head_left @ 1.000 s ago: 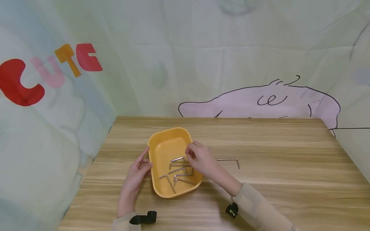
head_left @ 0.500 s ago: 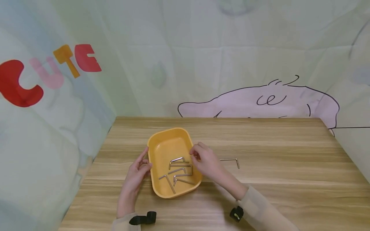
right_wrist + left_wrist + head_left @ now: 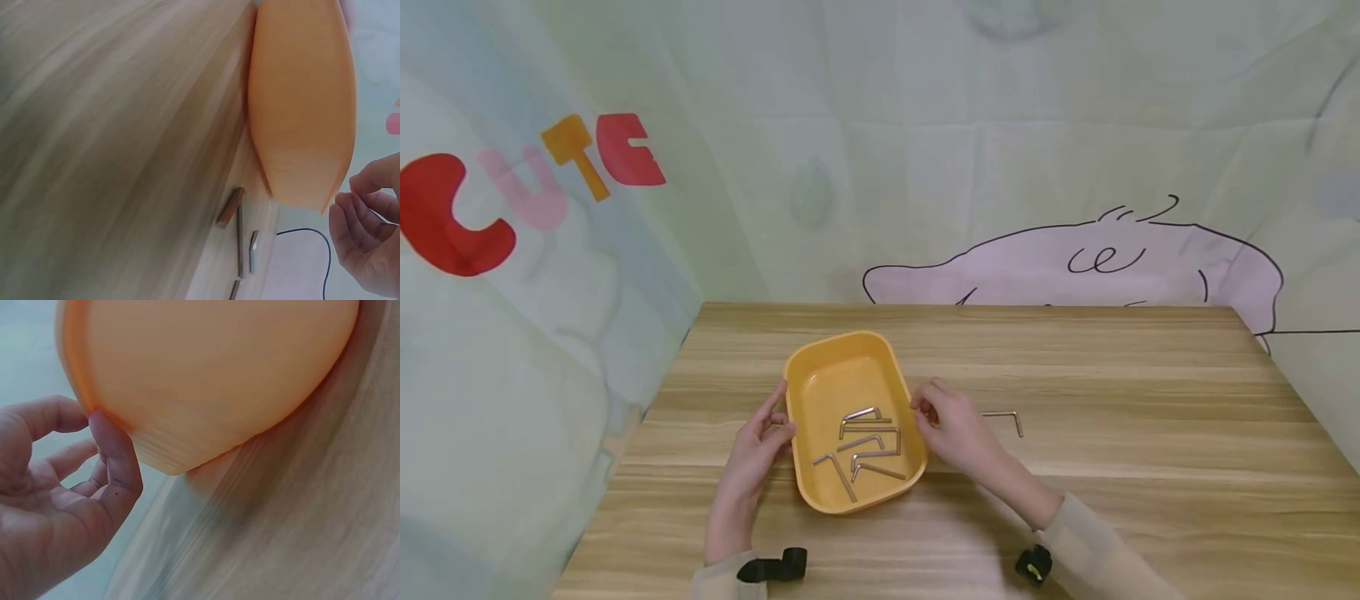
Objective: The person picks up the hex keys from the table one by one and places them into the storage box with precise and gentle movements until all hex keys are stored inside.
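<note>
A yellow tray (image 3: 842, 375) stands on the wooden table with several L-shaped hex keys (image 3: 871, 430) lying in its near part. At its left side my left hand (image 3: 752, 454) holds the rim, thumb and index finger meeting at the wall; the left wrist view shows these fingers (image 3: 115, 447) at the edge. Just off the right rim is my right hand (image 3: 951, 425), fingers loosely curled, thumb near the index finger, with nothing visible between them. Another hex key (image 3: 1003, 414) lies on the table beyond it, partly hidden by the hand.
Hex keys (image 3: 240, 244) on the table appear beside the tray in the right wrist view. The wooden table (image 3: 1112, 467) reaches back to a printed cloth backdrop (image 3: 925, 167). Black wrist cameras (image 3: 775, 567) sit at both sleeves.
My right hand has drawn back rightward from over the hex keys in the tray to outside its right rim. The left hand and the tray stay where they were.
</note>
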The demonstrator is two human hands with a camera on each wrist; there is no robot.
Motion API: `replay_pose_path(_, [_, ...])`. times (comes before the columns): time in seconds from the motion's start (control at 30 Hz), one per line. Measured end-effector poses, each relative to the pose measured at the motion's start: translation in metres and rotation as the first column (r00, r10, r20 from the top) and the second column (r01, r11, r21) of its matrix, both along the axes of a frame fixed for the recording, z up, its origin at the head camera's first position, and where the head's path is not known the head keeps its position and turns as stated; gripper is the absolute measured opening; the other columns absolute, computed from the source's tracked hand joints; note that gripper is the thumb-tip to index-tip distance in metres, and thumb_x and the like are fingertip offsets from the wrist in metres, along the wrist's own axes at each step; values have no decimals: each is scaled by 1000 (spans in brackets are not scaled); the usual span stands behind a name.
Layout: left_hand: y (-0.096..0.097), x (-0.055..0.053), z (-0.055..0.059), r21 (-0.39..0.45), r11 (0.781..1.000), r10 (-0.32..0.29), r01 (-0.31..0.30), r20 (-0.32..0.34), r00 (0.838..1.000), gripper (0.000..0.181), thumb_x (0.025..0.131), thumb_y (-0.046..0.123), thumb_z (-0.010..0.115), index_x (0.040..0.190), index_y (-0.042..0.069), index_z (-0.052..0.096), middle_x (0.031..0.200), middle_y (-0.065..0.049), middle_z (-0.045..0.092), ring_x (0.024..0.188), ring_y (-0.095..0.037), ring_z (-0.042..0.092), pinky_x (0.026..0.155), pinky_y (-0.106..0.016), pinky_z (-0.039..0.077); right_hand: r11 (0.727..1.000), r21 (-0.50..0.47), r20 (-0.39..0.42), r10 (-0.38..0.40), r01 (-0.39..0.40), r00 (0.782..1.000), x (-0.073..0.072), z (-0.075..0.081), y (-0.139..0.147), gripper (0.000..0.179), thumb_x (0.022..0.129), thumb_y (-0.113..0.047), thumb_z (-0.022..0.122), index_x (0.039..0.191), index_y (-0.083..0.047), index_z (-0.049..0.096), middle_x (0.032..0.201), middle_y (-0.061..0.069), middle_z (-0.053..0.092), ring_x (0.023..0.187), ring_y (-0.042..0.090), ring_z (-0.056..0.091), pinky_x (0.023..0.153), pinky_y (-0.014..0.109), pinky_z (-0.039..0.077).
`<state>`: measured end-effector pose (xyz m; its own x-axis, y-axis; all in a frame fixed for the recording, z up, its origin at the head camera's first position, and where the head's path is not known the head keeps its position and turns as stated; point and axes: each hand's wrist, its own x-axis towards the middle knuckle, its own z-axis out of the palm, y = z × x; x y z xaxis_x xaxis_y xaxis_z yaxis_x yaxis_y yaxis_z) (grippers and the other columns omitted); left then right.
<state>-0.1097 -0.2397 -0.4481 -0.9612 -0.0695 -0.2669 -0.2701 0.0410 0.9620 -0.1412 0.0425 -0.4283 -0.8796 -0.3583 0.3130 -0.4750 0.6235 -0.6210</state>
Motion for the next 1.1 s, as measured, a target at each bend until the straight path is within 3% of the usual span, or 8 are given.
replay_pose_path(0.37, [0, 0, -1, 6, 1000, 1, -1, -6, 1000, 65, 95, 3, 53, 151, 25, 30, 97, 5, 48, 80, -6, 55, 72, -20, 51, 999, 41, -15, -32, 32, 999, -2, -10, 14, 13, 80, 0, 68, 86, -10, 63, 80, -4, 57, 70, 5, 50, 60, 16, 47])
replay_pose_path(0.83, [0, 1, -1, 12, 1000, 5, -5, -9, 1000, 65, 94, 3, 54, 151, 26, 31, 97, 4, 49, 80, -6, 56, 73, -20, 52, 995, 85, 22, -61, 59, 998, -6, -25, 33, 15, 77, 1, 71, 86, -9, 65, 80, -1, 60, 70, 9, 54, 62, 16, 48])
replay_pose_path(1.1, [0, 1, -2, 9, 1000, -1, 1, -16, 1000, 67, 94, -1, 52, 151, 26, 31, 97, 5, 49, 79, -5, 55, 72, -20, 51, 980, 170, -33, -97, 101, 995, -6, -33, 41, 13, 78, -6, 74, 85, -11, 64, 80, -1, 60, 71, 10, 53, 62, 21, 48])
